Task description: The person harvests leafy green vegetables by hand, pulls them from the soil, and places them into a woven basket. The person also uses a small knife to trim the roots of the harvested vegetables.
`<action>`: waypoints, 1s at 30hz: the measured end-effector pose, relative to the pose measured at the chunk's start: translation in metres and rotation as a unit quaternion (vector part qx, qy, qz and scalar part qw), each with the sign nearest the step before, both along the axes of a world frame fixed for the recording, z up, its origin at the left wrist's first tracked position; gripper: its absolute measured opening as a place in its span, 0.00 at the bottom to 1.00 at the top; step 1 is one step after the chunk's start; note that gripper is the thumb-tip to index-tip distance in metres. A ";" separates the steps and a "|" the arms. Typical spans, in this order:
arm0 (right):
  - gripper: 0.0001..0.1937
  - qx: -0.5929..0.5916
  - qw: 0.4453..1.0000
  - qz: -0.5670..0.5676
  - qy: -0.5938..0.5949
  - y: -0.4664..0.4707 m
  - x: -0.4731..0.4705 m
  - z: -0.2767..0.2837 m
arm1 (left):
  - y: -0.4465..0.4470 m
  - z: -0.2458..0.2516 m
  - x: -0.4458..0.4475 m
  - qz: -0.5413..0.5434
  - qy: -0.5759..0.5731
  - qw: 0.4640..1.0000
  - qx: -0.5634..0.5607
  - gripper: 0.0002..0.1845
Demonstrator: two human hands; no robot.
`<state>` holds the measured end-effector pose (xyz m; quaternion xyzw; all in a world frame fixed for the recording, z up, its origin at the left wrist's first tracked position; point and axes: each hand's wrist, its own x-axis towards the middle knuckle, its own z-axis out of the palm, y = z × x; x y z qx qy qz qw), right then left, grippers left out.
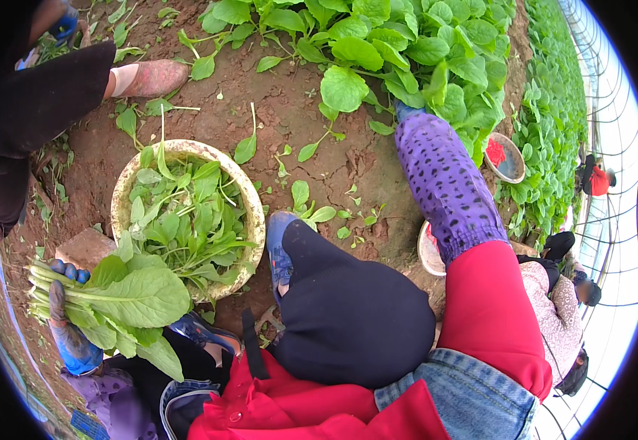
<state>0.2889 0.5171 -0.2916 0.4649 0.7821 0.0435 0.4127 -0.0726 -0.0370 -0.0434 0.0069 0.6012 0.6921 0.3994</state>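
My left hand [66, 291], in a soiled blue glove, grips a bunch of leafy greens [132, 297] by its pale stems, at the lower left. The leaves fan out over the near rim of a round, stained basin [258, 220] that holds loose greens [192, 214]. My right arm, in a purple patterned sleeve cover, reaches into growing leafy plants [352, 52] at the top. Only a bit of the blue glove on my right hand [407, 110] shows; leaves hide its fingers. Single pulled leaves [246, 147] lie on the brown soil.
A co-worker's dark-trousered leg and shoe [157, 78] are at the upper left, with a blue-gloved hand [66, 25] above. Two bowls with red material [505, 157] [432, 247] sit right of my arm. Other people [555, 308] work along the right, beside a greenhouse frame.
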 end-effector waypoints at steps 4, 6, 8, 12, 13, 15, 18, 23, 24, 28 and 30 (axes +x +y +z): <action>0.15 -0.002 1.000 -0.001 -0.003 0.000 0.002 0.002 | 0.008 0.004 0.004 -0.027 0.010 0.999 0.019 0.25; 0.15 -0.004 1.000 -0.001 -0.006 -0.001 0.003 0.002 | 0.013 0.006 0.006 -0.040 0.021 0.999 0.001 0.23; 0.15 -0.006 1.000 0.000 -0.010 -0.002 0.004 0.002 | 0.017 0.007 0.009 -0.029 0.034 0.999 -0.011 0.21; 0.16 -0.009 1.000 -0.001 -0.015 -0.004 0.004 0.004 | 0.021 0.010 0.009 -0.038 0.009 0.999 0.016 0.20; 0.16 -0.010 1.000 -0.001 -0.016 -0.004 0.004 0.004 | 0.020 0.011 0.010 -0.018 0.021 1.000 -0.008 0.20; 0.16 -0.011 1.000 -0.002 -0.017 -0.005 0.005 0.007 | 0.018 0.014 0.012 -0.017 0.020 1.000 -0.003 0.20; 0.17 -0.015 1.000 -0.005 -0.012 -0.007 0.007 0.011 | 0.018 0.019 0.015 -0.013 0.033 0.999 -0.002 0.20; 0.18 -0.028 0.999 -0.016 -0.009 -0.028 0.018 0.018 | 0.029 0.031 0.032 -0.034 0.049 0.998 -0.018 0.24; 0.18 -0.031 0.999 -0.017 -0.014 -0.035 0.021 0.020 | 0.031 0.034 0.039 -0.030 0.066 0.996 -0.054 0.24; 0.18 -0.044 0.998 -0.010 0.039 -0.066 0.016 0.035 | 0.038 0.050 0.063 -0.094 0.076 0.991 -0.052 0.24; 0.19 -0.061 0.987 0.003 0.148 -0.086 -0.007 0.053 | 0.039 0.056 0.073 -0.117 0.054 0.991 -0.035 0.23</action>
